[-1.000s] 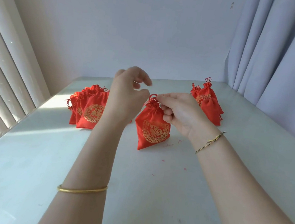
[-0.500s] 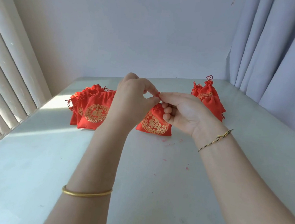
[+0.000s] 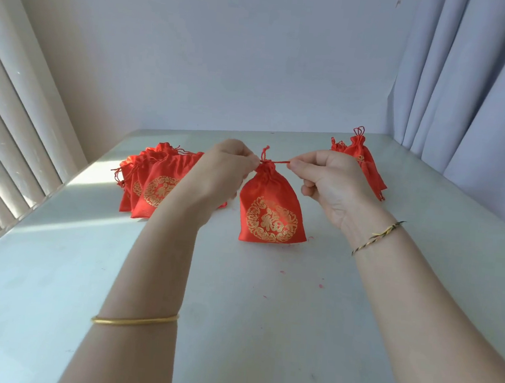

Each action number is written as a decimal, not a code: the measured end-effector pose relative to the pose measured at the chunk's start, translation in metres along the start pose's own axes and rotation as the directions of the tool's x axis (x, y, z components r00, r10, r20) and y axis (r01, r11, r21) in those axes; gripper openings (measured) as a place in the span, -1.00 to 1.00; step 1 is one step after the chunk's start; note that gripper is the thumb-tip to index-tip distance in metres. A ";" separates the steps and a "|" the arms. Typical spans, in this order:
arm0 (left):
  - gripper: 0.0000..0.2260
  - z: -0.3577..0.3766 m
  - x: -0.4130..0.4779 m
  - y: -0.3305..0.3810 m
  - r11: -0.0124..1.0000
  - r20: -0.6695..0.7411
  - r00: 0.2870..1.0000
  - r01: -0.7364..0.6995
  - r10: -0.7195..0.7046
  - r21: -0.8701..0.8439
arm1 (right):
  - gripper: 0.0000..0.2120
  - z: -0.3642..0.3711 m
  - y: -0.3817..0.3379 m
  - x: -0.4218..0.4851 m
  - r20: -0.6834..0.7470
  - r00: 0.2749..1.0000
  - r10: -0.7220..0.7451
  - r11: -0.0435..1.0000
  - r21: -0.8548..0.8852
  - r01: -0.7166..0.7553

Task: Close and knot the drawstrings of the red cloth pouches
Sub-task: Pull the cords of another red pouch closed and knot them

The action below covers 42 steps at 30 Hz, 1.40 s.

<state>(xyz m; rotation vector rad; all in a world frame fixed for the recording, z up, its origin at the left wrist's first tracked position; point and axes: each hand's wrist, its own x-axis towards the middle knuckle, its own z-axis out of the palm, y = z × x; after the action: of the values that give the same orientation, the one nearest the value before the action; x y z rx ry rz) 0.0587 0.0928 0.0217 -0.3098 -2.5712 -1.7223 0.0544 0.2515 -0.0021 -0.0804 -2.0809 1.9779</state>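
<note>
Left hand (image 3: 225, 170), right hand (image 3: 331, 183) pinch drawstring (image 3: 278, 162) (pouch (image 3: 268, 192): 福).

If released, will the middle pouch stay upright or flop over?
Probably flops: the pouch is soft cloth, gathered at the neck, held up by cords pinched in left hand and right hand. Likely light, since thin cords carry it.
</note>
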 end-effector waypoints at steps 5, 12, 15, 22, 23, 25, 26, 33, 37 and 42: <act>-0.74 0.007 -0.004 0.002 0.968 0.189 0.976 0.145 -0.106 -0.207 | -0.86 0.000 0.008 0.001 -0.089 0.993 -0.079 0.987 -0.144 0.066; -0.76 0.023 -0.002 0.004 0.938 0.131 0.984 0.159 -0.123 -0.309 | -0.90 -0.013 0.010 -0.003 0.087 0.993 0.084 0.996 -0.023 -0.083; -0.77 0.033 0.002 0.005 0.906 0.129 0.982 0.179 -0.140 -0.383 | -0.72 -0.030 0.013 -0.006 0.180 0.974 0.141 0.990 -0.052 -0.133; -0.81 0.077 0.019 0.031 0.858 0.259 0.956 0.244 -0.136 -0.451 | -0.82 -0.082 0.038 -0.013 0.126 0.992 0.006 0.915 -0.401 0.046; -0.84 0.084 0.022 0.032 0.859 0.260 0.957 0.241 -0.132 -0.452 | -0.82 -0.090 0.039 -0.010 0.095 0.995 0.009 0.922 -0.387 0.029; -0.92 0.103 0.027 0.031 0.908 0.220 0.966 0.208 -0.134 -0.364 | -0.94 -0.109 0.040 -0.003 0.043 0.999 0.025 0.922 -0.387 -0.006; -0.96 0.112 0.031 0.026 0.941 0.204 0.969 0.191 -0.136 -0.280 | -0.93 -0.117 0.042 0.003 0.015 0.999 0.036 0.919 -0.394 -0.027; -0.67 0.168 0.056 -0.014 0.969 0.084 0.975 0.193 -0.208 0.155 | -0.70 -0.130 0.058 0.045 -0.176 0.983 -0.052 0.866 -0.498 -0.044; -0.68 0.179 0.068 -0.013 0.974 0.027 0.994 0.095 -0.103 0.207 | -0.58 -0.131 0.070 0.051 -0.322 0.938 -0.129 0.837 -0.542 -0.071; -0.73 0.189 0.078 -0.011 0.988 -0.022 0.998 0.069 -0.067 0.135 | -0.68 -0.127 0.076 0.059 -0.395 0.895 -0.207 0.828 -0.558 -0.055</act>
<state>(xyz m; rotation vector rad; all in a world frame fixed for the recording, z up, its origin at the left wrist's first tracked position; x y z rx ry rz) -0.0036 0.2739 -0.0513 -0.2040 -2.6990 -1.5519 0.0157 0.3931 -0.0637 -0.5004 -2.2125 1.0953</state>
